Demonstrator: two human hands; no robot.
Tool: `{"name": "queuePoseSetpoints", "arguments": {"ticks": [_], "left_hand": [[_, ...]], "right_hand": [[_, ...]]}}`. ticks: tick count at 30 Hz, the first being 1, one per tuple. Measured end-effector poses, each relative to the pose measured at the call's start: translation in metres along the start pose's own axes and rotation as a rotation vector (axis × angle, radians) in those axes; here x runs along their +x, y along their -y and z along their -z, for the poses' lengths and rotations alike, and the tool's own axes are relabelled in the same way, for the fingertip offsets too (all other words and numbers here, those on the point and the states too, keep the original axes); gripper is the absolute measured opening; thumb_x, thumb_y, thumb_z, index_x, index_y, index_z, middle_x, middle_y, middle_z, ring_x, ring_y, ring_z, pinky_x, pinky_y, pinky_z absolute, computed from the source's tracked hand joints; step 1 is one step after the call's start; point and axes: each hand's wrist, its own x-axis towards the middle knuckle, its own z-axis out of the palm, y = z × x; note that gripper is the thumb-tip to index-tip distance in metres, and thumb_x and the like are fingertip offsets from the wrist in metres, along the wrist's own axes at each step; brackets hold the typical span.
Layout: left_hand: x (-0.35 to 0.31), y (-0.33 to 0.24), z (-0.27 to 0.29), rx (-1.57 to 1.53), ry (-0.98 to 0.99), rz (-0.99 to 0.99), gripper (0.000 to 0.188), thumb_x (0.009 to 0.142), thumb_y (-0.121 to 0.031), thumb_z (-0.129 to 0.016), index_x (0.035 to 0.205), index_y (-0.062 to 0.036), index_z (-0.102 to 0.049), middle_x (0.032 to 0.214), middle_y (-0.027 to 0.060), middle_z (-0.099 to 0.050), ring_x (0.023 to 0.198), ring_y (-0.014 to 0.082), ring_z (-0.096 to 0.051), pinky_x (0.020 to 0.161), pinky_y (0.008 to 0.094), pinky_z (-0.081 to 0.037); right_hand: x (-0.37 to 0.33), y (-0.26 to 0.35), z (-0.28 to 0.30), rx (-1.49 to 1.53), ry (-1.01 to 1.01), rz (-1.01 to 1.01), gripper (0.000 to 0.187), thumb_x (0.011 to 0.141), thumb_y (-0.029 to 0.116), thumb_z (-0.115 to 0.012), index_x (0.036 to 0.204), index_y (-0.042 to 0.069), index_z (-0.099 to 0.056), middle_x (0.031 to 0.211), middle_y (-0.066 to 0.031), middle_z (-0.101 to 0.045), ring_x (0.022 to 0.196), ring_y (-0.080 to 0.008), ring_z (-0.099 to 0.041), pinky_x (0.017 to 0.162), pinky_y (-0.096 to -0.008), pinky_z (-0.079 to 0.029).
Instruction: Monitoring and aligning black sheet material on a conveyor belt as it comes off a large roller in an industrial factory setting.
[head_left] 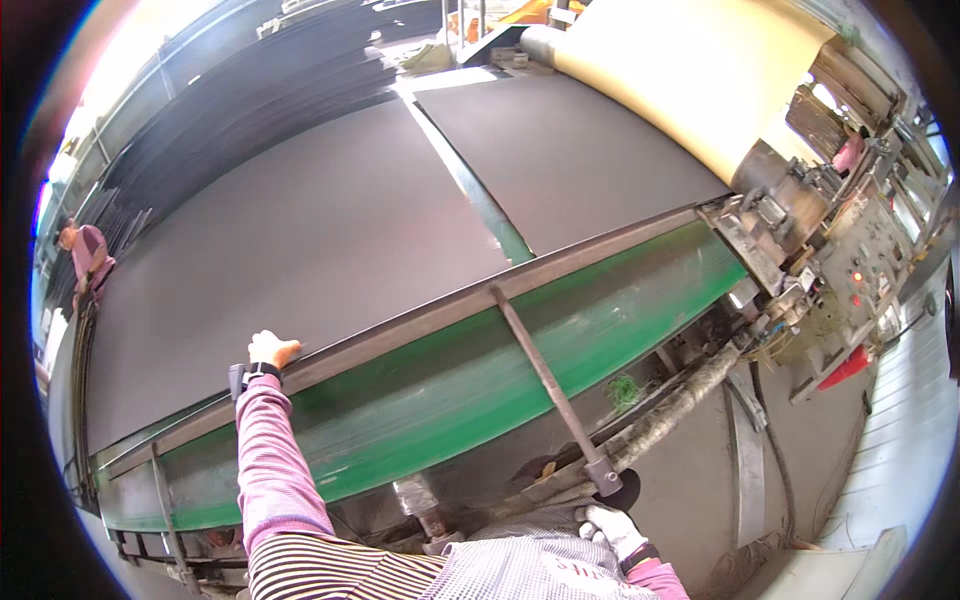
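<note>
A large dark grey sheet lies flat over a green conveyor belt. My left hand reaches forward and rests at the sheet's near edge, by the metal rail. Its thumb points right, apart from the other fingers, and a dark band circles the wrist. Close to my body, my right hand wears a white glove with its fingers curled. Dark material lies beside those fingers; what they hold, if anything, is hidden. Farther right, past a narrow gap, a second dark sheet lies on the belt.
A wide yellowish roll or web stands at the far right. Machinery and a control panel with lit buttons are on the right. A metal bar slants from the rail toward me. Another person stands at far left.
</note>
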Motion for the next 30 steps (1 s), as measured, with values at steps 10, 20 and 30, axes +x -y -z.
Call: {"name": "queuePoseSetpoints", "arguments": {"ticks": [10, 20, 30], "left_hand": [[-0.060, -0.157, 0.014, -0.294, 0.143, -0.558, 0.059, 0.074, -0.053, -0.057, 0.088, 0.0042, -0.064, 0.102, 0.0262, -0.057, 0.097, 0.0358, -0.055, 0.083, 0.0414, -0.045], [-0.052, -0.151, -0.001, -0.346, -0.268, -0.643, 0.038, 0.088, -0.039, -0.048, 0.078, -0.0054, -0.064, 0.075, 0.0134, -0.063, 0.073, 0.0350, -0.059, 0.065, 0.0441, -0.046], [0.015, 0.055, -0.070, -0.176, -0.378, -0.360, 0.049, 0.087, -0.040, -0.049, 0.066, 0.0016, -0.064, 0.077, 0.0204, -0.063, 0.076, 0.0346, -0.060, 0.071, 0.0432, -0.046]], "right_hand": [[-0.007, -0.002, 0.003, 0.131, 0.000, 0.000, 0.030, 0.090, 0.025, -0.050, 0.102, 0.000, -0.062, 0.068, -0.0030, -0.060, 0.054, -0.0050, -0.046, 0.048, -0.0164, -0.034], [-0.008, -0.013, 0.000, 0.077, 0.019, 0.109, 0.030, 0.090, 0.027, -0.050, 0.103, 0.003, -0.063, 0.073, -0.0021, -0.063, 0.061, -0.0055, -0.052, 0.053, -0.0174, -0.039], [-0.009, -0.004, 0.006, 0.002, 0.021, 0.077, 0.035, 0.090, 0.031, -0.049, 0.107, 0.003, -0.061, 0.075, -0.0029, -0.065, 0.066, -0.0073, -0.056, 0.056, -0.0189, -0.041]]}}
